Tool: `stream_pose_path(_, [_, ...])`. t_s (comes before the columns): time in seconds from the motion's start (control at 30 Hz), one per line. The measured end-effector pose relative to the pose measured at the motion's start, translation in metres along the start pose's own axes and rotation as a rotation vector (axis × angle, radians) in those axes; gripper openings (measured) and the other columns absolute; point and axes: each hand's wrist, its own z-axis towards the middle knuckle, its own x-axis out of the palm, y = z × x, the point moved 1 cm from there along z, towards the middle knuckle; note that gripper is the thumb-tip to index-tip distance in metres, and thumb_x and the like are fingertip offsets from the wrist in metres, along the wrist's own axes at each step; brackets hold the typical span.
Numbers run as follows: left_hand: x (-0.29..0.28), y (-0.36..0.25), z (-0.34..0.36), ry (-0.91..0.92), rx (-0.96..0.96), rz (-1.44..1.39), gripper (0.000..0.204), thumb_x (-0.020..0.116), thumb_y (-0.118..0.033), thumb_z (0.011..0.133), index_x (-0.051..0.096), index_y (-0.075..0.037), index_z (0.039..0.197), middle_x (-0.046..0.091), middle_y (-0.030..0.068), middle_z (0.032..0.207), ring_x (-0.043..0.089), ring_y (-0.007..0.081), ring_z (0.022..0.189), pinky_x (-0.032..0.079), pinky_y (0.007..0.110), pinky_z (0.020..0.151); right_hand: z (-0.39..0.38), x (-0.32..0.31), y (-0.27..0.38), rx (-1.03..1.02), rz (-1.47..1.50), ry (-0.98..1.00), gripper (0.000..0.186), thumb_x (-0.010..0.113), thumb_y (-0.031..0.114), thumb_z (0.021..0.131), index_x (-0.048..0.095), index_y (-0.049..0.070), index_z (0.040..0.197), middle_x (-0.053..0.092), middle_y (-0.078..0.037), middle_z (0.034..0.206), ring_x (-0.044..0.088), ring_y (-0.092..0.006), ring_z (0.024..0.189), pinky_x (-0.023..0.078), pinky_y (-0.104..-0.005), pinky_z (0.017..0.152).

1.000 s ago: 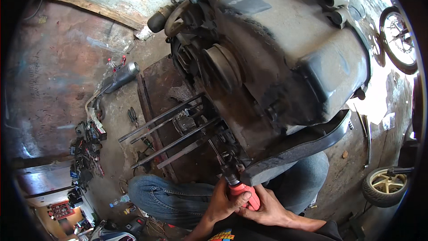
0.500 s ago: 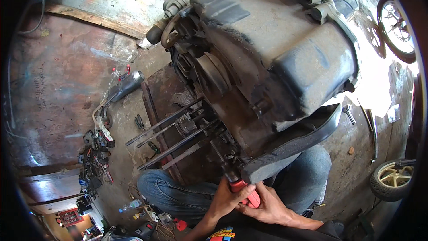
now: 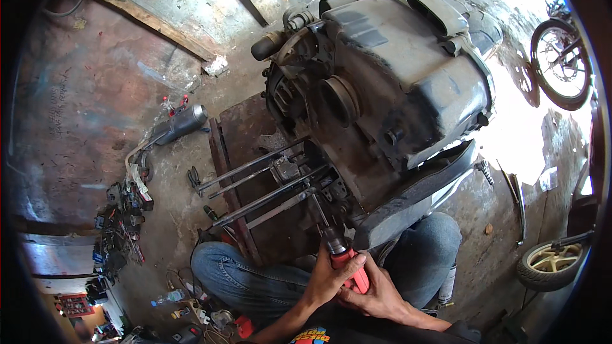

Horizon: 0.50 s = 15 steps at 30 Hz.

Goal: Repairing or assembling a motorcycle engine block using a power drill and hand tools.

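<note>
A red drill [image 3: 358, 278] with a dark chuck and a long thin bit [image 3: 320, 211] is held between my two hands. My left hand [image 3: 326, 280] wraps round the drill's body just behind the chuck. On its other side, my right hand [image 3: 381, 294] grips the rear part, with some fingers hidden. The bit points away from me, toward the metal rods [image 3: 260, 196] and small parts on the engine assembly [image 3: 338, 178]; whether its tip touches anything I cannot make out. Above them sits a large dusty black plastic housing [image 3: 414, 70].
The assembly stands on a brown board [image 3: 245, 121] between my knees. At left lie an exhaust silencer [image 3: 182, 124], pliers [image 3: 194, 178] and a heap of wiring parts [image 3: 127, 216]. At right are a gold-coloured wheel [image 3: 553, 261], a long metal bar [image 3: 517, 210] and another wheel [image 3: 561, 64].
The view has shifted, so the assembly now appears lower and more of the floor behind it shows. Both hands stay on the drill in much the same grip.
</note>
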Motion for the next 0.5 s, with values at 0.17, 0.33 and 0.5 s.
stream_pose_path(0.17, [-0.0007, -0.0029, -0.0019, 0.013, -0.043, -0.015, 0.076, 0.079, -0.034, 0.094, 0.037, 0.001, 0.147, 0.054, 0.0115, 0.131, 0.056, 0.0188, 0.120, 0.046, 0.036, 0.105, 0.0011, 0.0031, -0.0058, -0.084, -0.048, -0.028, 0.056, 0.081, 0.023, 0.087, 0.051, 0.004, 0.130, 0.069, -0.014, 0.100, 0.069, -0.0212, 0.091, 0.056, -0.0373, 0.081])
stream_pose_path(0.33, [-0.0009, 0.0005, -0.0014, 0.002, -0.060, 0.003, 0.072, 0.078, -0.033, 0.095, 0.039, 0.000, 0.146, 0.055, 0.0103, 0.129, 0.056, 0.0182, 0.118, 0.046, 0.035, 0.104, 0.0001, 0.0027, -0.0039, -0.032, -0.049, -0.019, 0.056, 0.081, 0.022, 0.087, 0.051, 0.004, 0.131, 0.069, -0.015, 0.101, 0.070, -0.0216, 0.092, 0.056, -0.0379, 0.082])
stream_pose_path(0.5, [-0.0006, 0.0034, -0.0004, -0.020, -0.003, -0.017, 0.071, 0.078, -0.032, 0.095, 0.040, 0.000, 0.145, 0.057, 0.0087, 0.122, 0.058, 0.0159, 0.111, 0.049, 0.033, 0.098, 0.0008, 0.0026, -0.0044, -0.017, -0.017, -0.013, 0.059, 0.081, 0.023, 0.086, 0.050, 0.003, 0.132, 0.069, -0.017, 0.102, 0.070, -0.0221, 0.092, 0.056, -0.0384, 0.082])
